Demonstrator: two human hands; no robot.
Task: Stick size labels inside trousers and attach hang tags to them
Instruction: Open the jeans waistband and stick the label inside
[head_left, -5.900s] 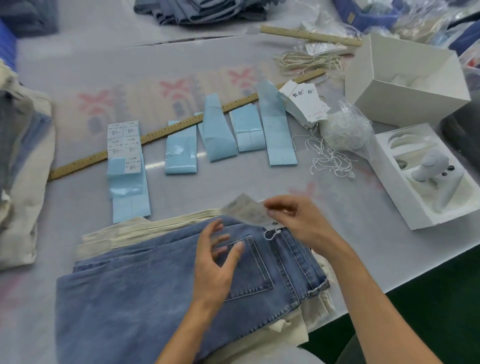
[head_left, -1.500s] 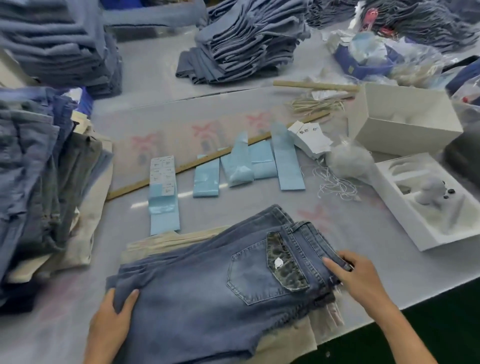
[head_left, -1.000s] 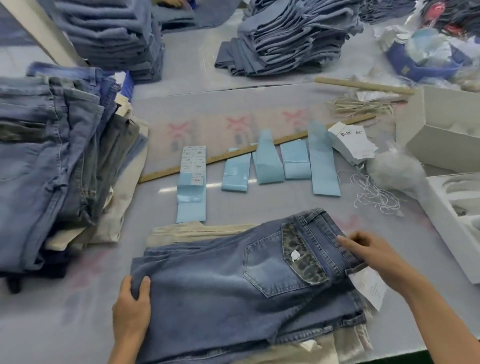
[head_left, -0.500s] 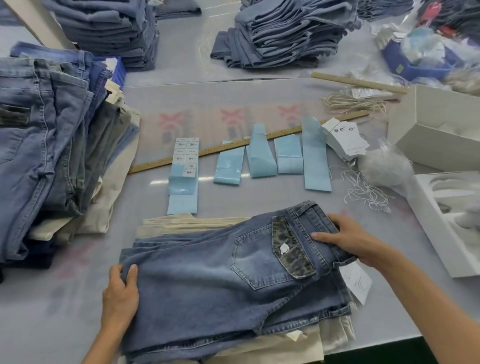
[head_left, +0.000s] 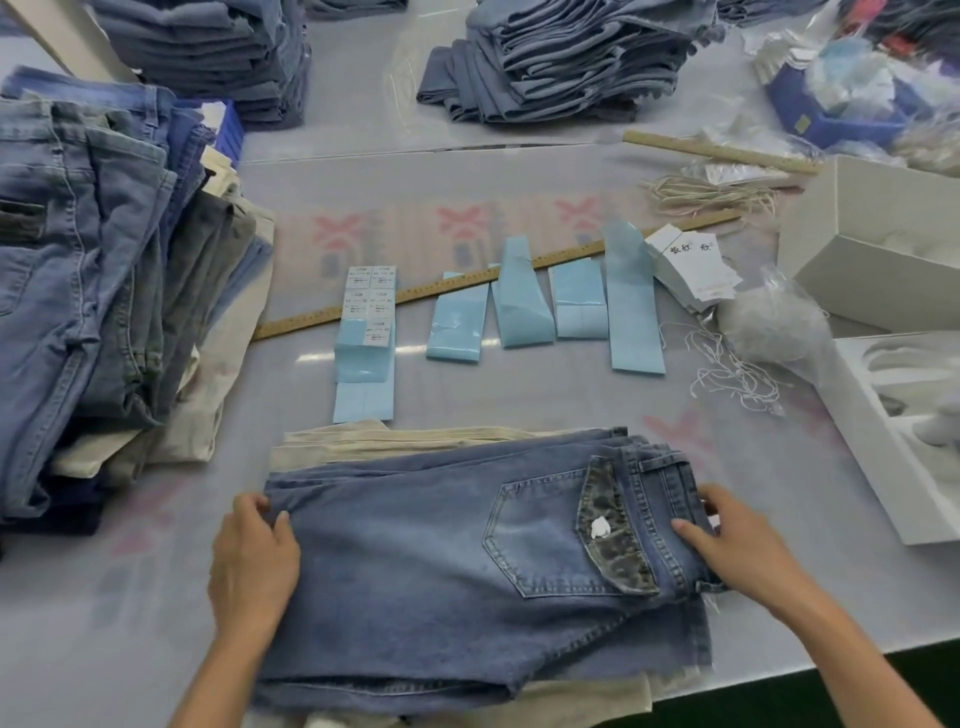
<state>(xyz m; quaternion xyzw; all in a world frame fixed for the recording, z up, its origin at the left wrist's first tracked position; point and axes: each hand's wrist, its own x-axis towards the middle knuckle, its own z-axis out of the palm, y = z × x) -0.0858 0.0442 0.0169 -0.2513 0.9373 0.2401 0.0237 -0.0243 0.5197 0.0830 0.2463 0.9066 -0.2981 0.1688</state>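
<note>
Two bare hands hold a folded pair of blue jeans (head_left: 426, 566) at the near edge of a pale work table (head_left: 519, 395). The left hand (head_left: 253, 564) grips the folded leg end, fingers curled over its edge; the right hand (head_left: 737, 545) grips the waistband end, thumb on top and fingers tucked round the denim. A back pocket with a dark patterned flap (head_left: 613, 535) faces up. No hang tag shows on this pair from here. The jeans lie on more folded trousers, cream ones (head_left: 363, 441) peeking out beneath.

Judging by the two-handed hold, the pair is probably being lifted off as one folded bundle — likely toward the heap of trousers (head_left: 104, 291) on the left. To do that well, raise both ends together so the fold keeps its shape, and keep any tag string from snagging.

Beyond the jeans lie blue strips of label backing, one sheet (head_left: 370, 306) with white size labels on it, across a long wooden ruler (head_left: 467, 280). A fan of white hang tags (head_left: 691, 265) sits to the right, with loose white strings (head_left: 732, 374) near it.

Containers — an open white box (head_left: 852, 249) at far right, its contents not clear; a white moulded tray (head_left: 893, 441) nearer, holding a pale object that is blurred; a blue bin (head_left: 841, 114) at the back, stuffed with clear plastic bags
</note>
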